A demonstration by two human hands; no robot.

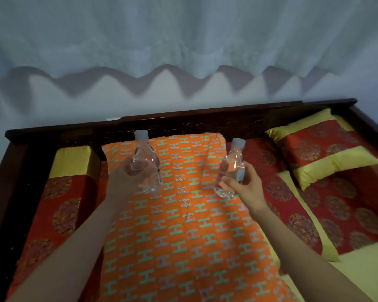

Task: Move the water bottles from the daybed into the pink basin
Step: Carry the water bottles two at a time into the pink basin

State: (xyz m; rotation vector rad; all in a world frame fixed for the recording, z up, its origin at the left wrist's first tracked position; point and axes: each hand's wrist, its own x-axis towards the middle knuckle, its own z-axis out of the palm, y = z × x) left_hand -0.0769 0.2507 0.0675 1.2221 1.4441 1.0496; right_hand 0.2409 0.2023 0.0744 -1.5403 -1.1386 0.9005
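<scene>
Bottles were both off the daybed [179,118] surface at this moment — one in each hand, held above the orange patterned quilt [183,236] that served as my landmark. Left hand [127,177] was clenched around the lower body of the left bottle [145,164], cap up and roughly upright, over the quilt's far left part. Right hand [244,184] grasped the right bottle [230,168] at mid-body, fingers wrapped from the right side, cap tilted slightly toward the quilt's far right corner. Neither bottle touched the quilt; both hung clear above it, apart from each other.

Reason for the hold, as judged: gripping low and mid-body kept the caps up and the clear, water-filled bodies steady, and taking one per hand let two be carried in a single trip. Grip on both looked firm, no slack visible.

Pink basin was not in view — it could not be located relative to the quilt. No further bottles were visible on the quilt or on the red and yellow cushions [319,149] to its right, nor on the red bolster [68,184] to its left.

Stage, as judged: pickup done, transfer to the basin not yet done. Next move would call for turning away from the quilt toward wherever the basin stands.
</scene>
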